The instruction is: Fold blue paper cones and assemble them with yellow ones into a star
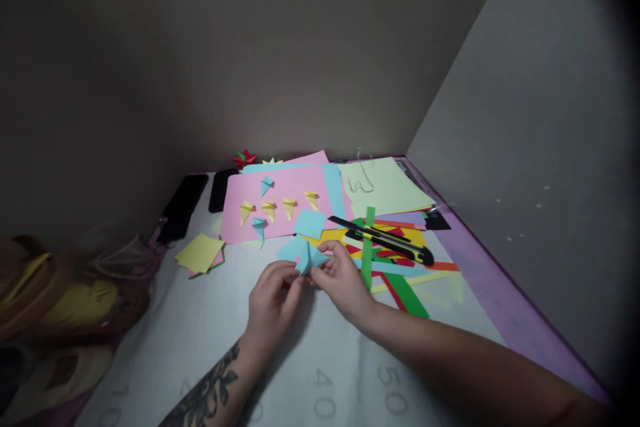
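A light blue piece of folded paper (pixel 310 256), with a raised crease and pointed corners, is held up between both hands. My left hand (pixel 273 297) pinches its left lower edge, while my right hand (pixel 345 281) grips its right side with thumb and fingers. Just beyond the hands lies a flat blue paper square (pixel 310 223). Several small folded yellow pieces (pixel 269 211) and two blue ones (pixel 259 227) rest on a pink sheet (pixel 233 197) farther back.
Colored paper strips (pixel 406 293) and a black-and-yellow utility knife (pixel 390 241) lie to the right. A pale green sheet (pixel 385 190) bears a thin wire. Yellow paper squares (pixel 200 253) sit at left, dark phones (pixel 187 197) behind, and a red folded star (pixel 245 159) near the wall.
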A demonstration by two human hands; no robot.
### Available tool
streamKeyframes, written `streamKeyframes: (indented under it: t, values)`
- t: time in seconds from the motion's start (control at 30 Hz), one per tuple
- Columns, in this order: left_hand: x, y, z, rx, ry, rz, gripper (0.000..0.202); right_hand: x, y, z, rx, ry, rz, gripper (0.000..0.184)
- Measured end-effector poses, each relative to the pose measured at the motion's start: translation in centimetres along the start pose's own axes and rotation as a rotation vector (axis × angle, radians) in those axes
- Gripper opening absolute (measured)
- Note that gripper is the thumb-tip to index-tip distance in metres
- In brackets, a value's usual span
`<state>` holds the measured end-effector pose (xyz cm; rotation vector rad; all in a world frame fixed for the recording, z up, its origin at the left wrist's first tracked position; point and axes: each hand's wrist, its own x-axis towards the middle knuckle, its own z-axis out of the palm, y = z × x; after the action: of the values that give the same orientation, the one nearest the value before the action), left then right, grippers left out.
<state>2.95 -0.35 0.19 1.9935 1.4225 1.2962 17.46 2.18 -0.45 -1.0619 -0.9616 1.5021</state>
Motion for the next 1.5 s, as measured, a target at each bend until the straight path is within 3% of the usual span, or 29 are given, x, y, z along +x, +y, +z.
streamKeyframes:
  t: [0.1,0.23,0.33,0.43,0.67,0.9,1.13,1.33,1.5]
  values:
    - [0.07,0.23,0.03,-0.062,-0.035,-0.083,0.007,0.08,0.17,-0.12,-0.021,-0.003,-0.024,0.034]
    - [0.32,0.47,0.16,-0.253,-0.078,-0.346,0.009,0.06,0.24,-0.18,-0.003,-0.018,-0.051,0.033]
    - [0.58,0.41,0.27,-0.376,-0.063,-0.555,0.012,-0.03,0.17,-0.06,0.016,-0.031,-0.035,0.033]
    - [0.76,0.28,0.36,-0.445,-0.032,-0.645,0.017,-0.17,0.12,0.02,0.022,-0.045,-0.033,0.034]
    - [0.75,0.52,0.66,-0.437,-0.064,-0.619,0.018,-0.44,-0.28,0.02,-0.048,-0.035,-0.045,0.044]
    - [0.59,0.7,0.67,-0.468,-0.126,-0.624,0.019,-0.09,-0.4,-0.1,0.043,0.028,-0.004,0.048]
    - [0.75,0.83,0.61,-0.481,-0.119,-0.591,0.017,0.03,0.09,-0.11,0.137,0.017,0.036,0.076]
    - [0.85,0.95,0.4,-0.354,-0.245,-0.576,0.018,-0.21,-0.23,-0.2,0.068,0.011,0.041,0.074]
    - [0.78,0.83,0.14,-0.303,-0.189,-0.558,0.017,-0.3,-0.58,-0.05,0.088,-0.03,0.043,0.079]
